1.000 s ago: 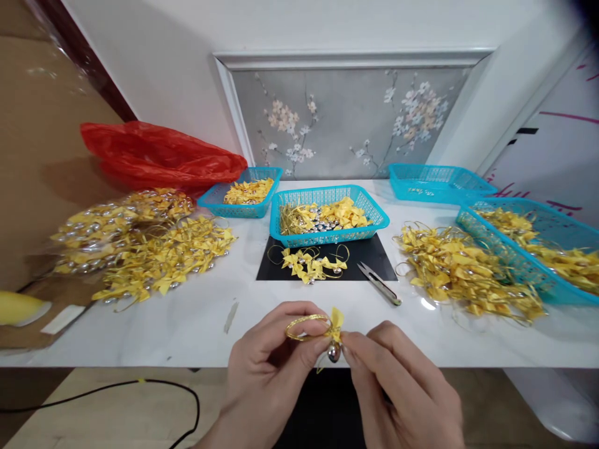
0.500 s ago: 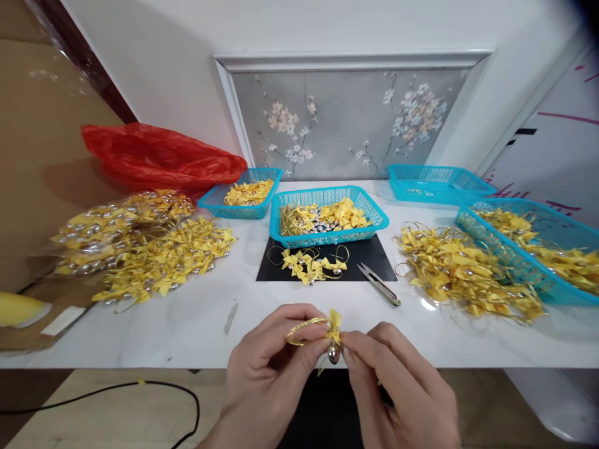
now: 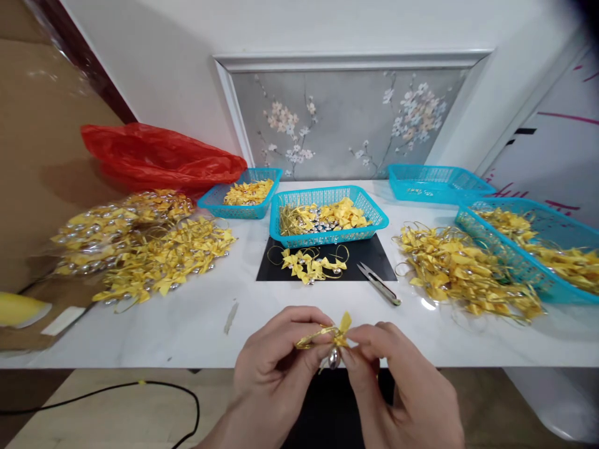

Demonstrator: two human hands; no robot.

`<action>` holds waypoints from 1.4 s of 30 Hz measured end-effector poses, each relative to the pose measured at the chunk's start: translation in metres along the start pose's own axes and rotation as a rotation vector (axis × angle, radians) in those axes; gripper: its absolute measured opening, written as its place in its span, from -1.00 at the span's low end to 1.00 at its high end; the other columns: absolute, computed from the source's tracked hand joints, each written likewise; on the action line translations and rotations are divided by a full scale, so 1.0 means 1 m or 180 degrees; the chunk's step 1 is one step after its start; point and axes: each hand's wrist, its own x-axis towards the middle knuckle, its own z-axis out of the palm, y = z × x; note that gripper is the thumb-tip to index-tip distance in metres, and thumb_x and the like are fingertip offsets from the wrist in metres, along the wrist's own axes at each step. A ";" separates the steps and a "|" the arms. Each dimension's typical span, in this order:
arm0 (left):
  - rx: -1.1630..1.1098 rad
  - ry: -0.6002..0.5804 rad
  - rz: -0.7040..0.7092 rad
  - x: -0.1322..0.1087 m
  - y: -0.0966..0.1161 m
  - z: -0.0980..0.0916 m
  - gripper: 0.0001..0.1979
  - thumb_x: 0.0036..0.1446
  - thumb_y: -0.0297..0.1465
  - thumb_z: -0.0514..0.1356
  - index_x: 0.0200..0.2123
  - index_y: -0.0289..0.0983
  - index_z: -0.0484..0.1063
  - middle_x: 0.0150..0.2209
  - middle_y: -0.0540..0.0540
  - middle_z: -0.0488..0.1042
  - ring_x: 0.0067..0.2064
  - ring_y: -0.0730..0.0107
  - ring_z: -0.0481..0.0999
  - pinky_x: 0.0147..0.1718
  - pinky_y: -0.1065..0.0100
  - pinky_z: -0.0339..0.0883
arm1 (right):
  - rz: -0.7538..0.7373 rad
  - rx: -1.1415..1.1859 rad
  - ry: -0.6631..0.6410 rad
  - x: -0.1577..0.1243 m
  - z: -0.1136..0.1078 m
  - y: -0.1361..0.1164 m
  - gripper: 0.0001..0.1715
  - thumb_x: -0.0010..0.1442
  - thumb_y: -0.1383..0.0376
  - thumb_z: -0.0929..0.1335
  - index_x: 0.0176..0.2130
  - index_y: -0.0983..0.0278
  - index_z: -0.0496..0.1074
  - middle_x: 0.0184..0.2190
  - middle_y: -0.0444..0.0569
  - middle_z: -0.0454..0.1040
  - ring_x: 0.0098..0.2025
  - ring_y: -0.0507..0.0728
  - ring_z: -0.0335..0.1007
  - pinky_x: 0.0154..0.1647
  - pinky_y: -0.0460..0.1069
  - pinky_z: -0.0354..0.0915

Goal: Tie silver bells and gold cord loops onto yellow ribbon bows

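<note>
Between my two hands, at the table's front edge, is a yellow ribbon bow (image 3: 341, 337) with a shiny silver bell (image 3: 334, 358) under it and a loop of gold cord (image 3: 314, 337) to its left. My left hand (image 3: 285, 362) pinches the cord and the bow's left side between thumb and forefinger. From the other side, my right hand (image 3: 397, 380) grips the bow's right side with thumb and fingertips. Beyond them a few finished-looking bows (image 3: 309, 265) lie on a black mat (image 3: 266, 271), near thread snips (image 3: 379, 284). My fingers partly hide the bow's knot.
A blue basket (image 3: 327, 236) of bows and bells stands behind the mat. Heaps of bows lie left (image 3: 173, 255) and right (image 3: 449, 268). More blue baskets (image 3: 440, 187) and a red plastic bag (image 3: 159, 156) line the back. The white table (image 3: 196, 337) ends just before me.
The bow has tilted to the right and its cord loop now looks flatter. My right forefinger has shifted up along the bow; my left hand has moved slightly right.
</note>
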 end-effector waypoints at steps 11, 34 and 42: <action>-0.0387 -0.0040 -0.0414 0.006 0.001 -0.002 -0.79 0.08 -0.58 0.29 -0.43 -0.14 0.62 -0.31 0.02 0.57 -0.35 0.50 0.59 -0.36 0.61 0.46 | -0.0184 0.0661 -0.0271 0.007 -0.009 0.015 -0.83 0.24 0.45 0.34 -0.19 0.20 0.42 -0.39 -0.11 0.53 -0.38 0.02 0.49 -0.40 -0.17 0.45; -0.0144 -0.0136 -0.0694 0.007 0.003 -0.007 -0.87 0.15 -0.51 0.25 -0.42 -0.21 0.54 -0.25 0.00 0.52 -0.33 0.49 0.51 -0.27 0.51 0.45 | 0.1153 0.1295 -0.1134 0.007 -0.014 0.017 -0.78 0.38 0.21 0.24 0.01 0.12 0.31 -0.40 -0.17 0.40 -0.57 -0.04 0.25 -0.61 -0.15 0.22; -0.1187 -0.0752 -0.1433 0.008 0.014 -0.014 -0.90 0.19 -0.43 0.23 -0.39 -0.24 0.52 -0.22 -0.01 0.41 -0.32 0.44 0.48 -0.31 0.39 0.53 | 0.0612 0.0908 -0.1743 0.056 -0.028 0.026 -0.79 0.35 0.21 0.26 -0.25 0.18 0.47 -0.27 -0.09 0.43 -0.24 0.06 0.35 -0.26 -0.08 0.26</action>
